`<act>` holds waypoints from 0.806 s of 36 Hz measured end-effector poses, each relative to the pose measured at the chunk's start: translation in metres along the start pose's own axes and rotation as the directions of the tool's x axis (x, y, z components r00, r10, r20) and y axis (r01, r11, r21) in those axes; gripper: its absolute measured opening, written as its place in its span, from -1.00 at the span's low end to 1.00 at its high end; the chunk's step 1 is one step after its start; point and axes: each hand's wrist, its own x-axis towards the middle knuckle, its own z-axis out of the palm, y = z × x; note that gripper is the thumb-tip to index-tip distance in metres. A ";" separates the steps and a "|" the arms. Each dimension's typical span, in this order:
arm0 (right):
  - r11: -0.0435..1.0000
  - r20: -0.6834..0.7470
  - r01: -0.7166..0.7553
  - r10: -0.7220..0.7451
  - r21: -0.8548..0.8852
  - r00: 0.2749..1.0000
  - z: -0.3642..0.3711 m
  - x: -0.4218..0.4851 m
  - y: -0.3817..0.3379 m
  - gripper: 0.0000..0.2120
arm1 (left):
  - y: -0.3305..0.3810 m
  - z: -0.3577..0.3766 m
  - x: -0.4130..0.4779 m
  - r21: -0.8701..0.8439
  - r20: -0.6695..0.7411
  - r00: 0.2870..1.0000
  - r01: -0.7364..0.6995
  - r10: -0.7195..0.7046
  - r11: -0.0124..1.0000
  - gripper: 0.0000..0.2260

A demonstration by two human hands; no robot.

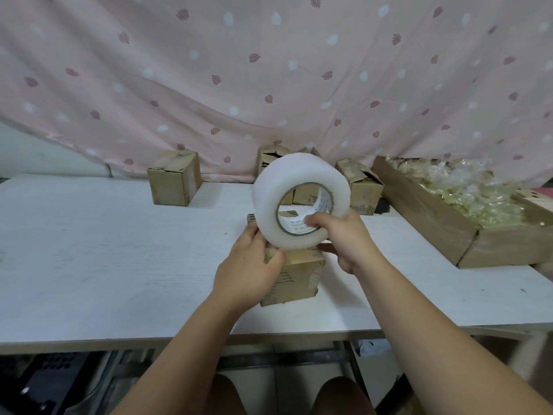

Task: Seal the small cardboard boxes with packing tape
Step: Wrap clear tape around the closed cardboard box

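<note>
nearest, on the near middle of the white table [89, 250], sits the small cardboard box [299, 280] being worked. the left hand [251, 265] grips its left side, thumb curled over the top edge. the right hand [344, 238] is on the right and a touch farther off, fingers hooked through the core of the packing tape roll [300, 169] and clamped on it. the roll stands on edge right over the box top, hole facing us. it hides the seam, so i can't tell whether any tape is down, or whether roll and box touch. i'd guess the pull has to run across the top, with the left hand pinning the box.

farther back stand a closed box [175, 182] on the left and more boxes [362, 187] behind the roll. far right is a carton of clear packets [449, 229].
</note>
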 end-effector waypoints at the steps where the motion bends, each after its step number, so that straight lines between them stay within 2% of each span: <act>1: 1.000 -0.022 0.002 -0.001 0.024 1.000 -0.002 0.002 0.000 -0.86 | -0.001 0.000 0.000 0.020 0.003 1.000 -0.009 0.009 1.000 -0.55; 5: 0.992 -0.139 0.025 -0.007 0.125 0.990 -0.018 0.007 -0.002 -0.81 | -0.005 0.001 0.002 0.070 0.023 1.000 0.000 -0.002 0.998 -0.47; 12: 0.977 -0.234 0.016 0.035 0.212 0.972 -0.038 0.013 0.010 -0.73 | -0.007 0.005 0.001 -0.027 0.022 1.000 -0.005 0.006 1.000 -0.48; 16: 0.986 -0.267 0.011 0.034 0.166 0.963 -0.051 0.017 0.018 -0.74 | -0.010 0.007 0.000 -0.080 0.029 0.999 -0.022 0.025 0.997 -0.52; 21: 0.983 -0.296 -0.052 0.103 0.175 0.950 -0.058 0.015 0.038 -0.75 | -0.011 0.010 -0.001 -0.116 -0.001 1.000 -0.022 0.022 0.993 -0.56; 29: 0.999 -0.299 0.009 0.003 0.037 0.954 -0.060 0.017 0.038 -0.73 | -0.012 0.011 0.000 -0.097 -0.019 1.000 -0.024 0.023 0.995 -0.58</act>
